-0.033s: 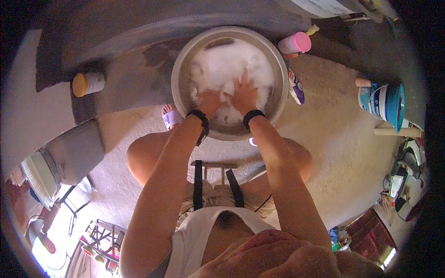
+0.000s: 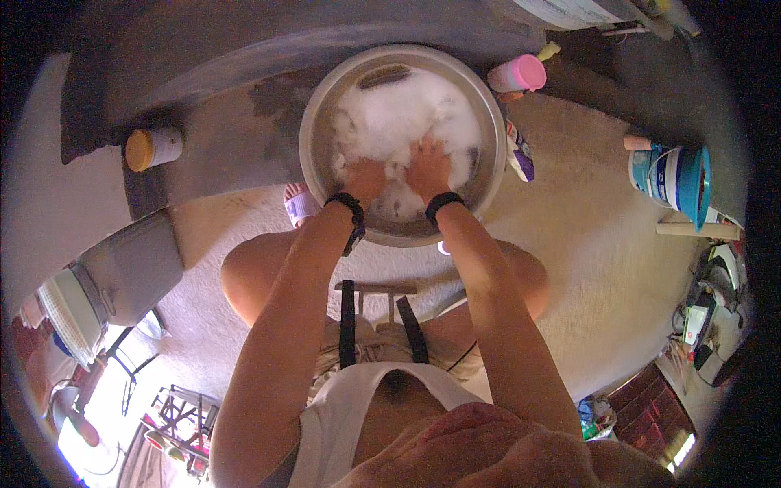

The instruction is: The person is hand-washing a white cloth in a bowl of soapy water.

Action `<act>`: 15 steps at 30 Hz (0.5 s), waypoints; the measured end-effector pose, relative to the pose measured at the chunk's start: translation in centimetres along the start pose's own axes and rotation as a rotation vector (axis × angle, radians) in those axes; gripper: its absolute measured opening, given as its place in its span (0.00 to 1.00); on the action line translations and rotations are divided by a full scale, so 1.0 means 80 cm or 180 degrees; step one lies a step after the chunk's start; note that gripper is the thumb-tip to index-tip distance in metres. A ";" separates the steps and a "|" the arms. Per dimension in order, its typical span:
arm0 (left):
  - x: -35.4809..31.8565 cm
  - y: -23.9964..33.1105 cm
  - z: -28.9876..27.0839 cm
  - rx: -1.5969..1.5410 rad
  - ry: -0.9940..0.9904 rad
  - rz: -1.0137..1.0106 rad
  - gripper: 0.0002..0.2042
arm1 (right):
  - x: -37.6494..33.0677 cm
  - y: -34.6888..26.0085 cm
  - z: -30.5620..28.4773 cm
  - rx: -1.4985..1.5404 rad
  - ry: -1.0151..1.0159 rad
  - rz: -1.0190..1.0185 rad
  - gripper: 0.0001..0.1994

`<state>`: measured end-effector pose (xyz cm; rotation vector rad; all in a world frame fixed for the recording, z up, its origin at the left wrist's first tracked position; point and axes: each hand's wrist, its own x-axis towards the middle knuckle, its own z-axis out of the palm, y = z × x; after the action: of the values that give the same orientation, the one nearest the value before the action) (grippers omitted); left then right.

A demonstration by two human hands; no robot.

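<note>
A wide, round metal basin (image 2: 307, 154) holds white suds (image 2: 382, 114) over cloudy water. Both my hands are inside it, in the near half. My left hand (image 2: 364, 180) is partly sunk in the foam, so its fingers are hidden. Beside it, a little farther forward, my right hand (image 2: 428, 171) lies palm down with its fingers somewhat apart and their tips in the suds. Anything under the foam is hidden. A dark patch (image 2: 384, 77) shows at the basin's far side; I cannot tell what it is. Black bands circle both wrists.
Right of the basin are a pink-lidded tub (image 2: 530, 73) and a white-and-purple packet (image 2: 519, 154). A blue bucket (image 2: 691, 187) stands farther right. A yellow-lidded container (image 2: 140, 150) is at left. My slippered foot (image 2: 299, 203) and bent knees are close to the basin.
My right hand has drawn back slightly toward me, and its fingers, spread wider before, are lower in the suds. The left hand stays in nearly the same place.
</note>
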<state>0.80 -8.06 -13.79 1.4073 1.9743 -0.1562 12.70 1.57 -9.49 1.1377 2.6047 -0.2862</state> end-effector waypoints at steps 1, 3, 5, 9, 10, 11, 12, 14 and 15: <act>0.005 -0.016 0.020 0.0035 0.0010 -0.0063 0.32 | 0.004 -0.014 -0.004 -0.0010 0.0074 -0.0139 0.30; 0.016 -0.029 0.058 0.2465 -0.0538 0.0223 0.15 | 0.011 -0.030 -0.005 -0.0181 -0.0340 -0.0191 0.24; 0.029 -0.008 0.059 0.2251 -0.0705 0.0487 0.12 | 0.009 0.003 0.012 -0.0476 -0.0808 -0.0054 0.20; 0.025 -0.014 0.046 0.1759 -0.0285 0.0421 0.13 | 0.010 0.011 0.014 -0.0417 -0.1003 -0.0147 0.14; 0.022 -0.014 0.037 0.1765 -0.0271 0.0414 0.13 | 0.006 0.010 0.013 -0.0264 -0.0798 -0.0137 0.13; 0.023 -0.014 0.025 0.1559 -0.0232 0.0357 0.16 | 0.006 0.009 0.011 -0.0265 -0.0779 -0.0142 0.13; 0.020 -0.015 0.015 0.1354 -0.0191 0.0300 0.19 | 0.011 0.008 0.007 -0.0256 -0.0729 -0.0253 0.14; 0.018 -0.002 -0.015 0.0700 -0.0059 0.0338 0.23 | 0.027 0.040 -0.007 -0.0305 -0.0618 -0.0302 0.15; 0.019 0.001 -0.032 0.0218 0.0001 0.0367 0.26 | 0.034 0.069 -0.018 0.0392 -0.0002 -0.0712 0.14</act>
<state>-0.56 -5.62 -12.76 1.5611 1.8981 -0.1724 14.76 7.52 -9.37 0.8809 2.7491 -0.5002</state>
